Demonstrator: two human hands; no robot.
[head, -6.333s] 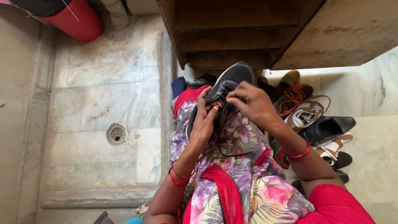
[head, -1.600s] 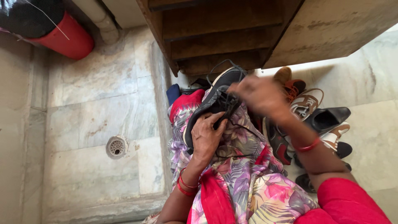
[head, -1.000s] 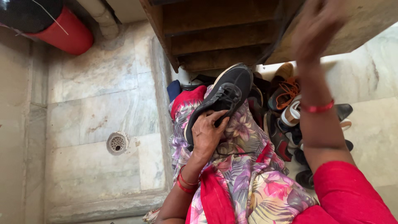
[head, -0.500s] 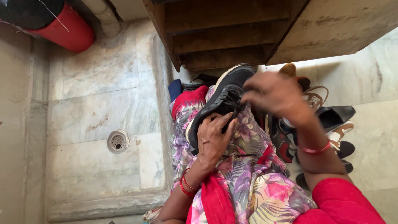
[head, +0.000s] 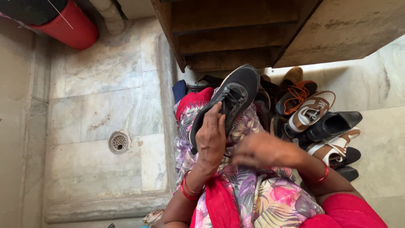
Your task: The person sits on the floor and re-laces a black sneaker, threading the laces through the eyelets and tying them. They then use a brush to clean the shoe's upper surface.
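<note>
Head view, starting nearest you: your lap is covered in floral cloth [head: 253, 198], and your right hand [head: 263, 150] hovers just above it, blurred, so you cannot tell whether it is clenched or loose, though it seems to hold nothing. Just beyond, your left hand [head: 211, 141] grasps the black sneaker [head: 230, 99] around its middle, thumb side toward the laces, toe pointing away from you toward the wooden steps [head: 236, 38]. Keep that grip firm around the midfoot so the shoe does not roll, and bring the right hand to the lace area while the sneaker rests against your knee. To your right, a heap of other shoes [head: 316, 122] lies close; mind that the sneaker's laces do not snag there. Farther left sit the floor drain [head: 119, 141] and a red cylinder [head: 69, 25].
</note>
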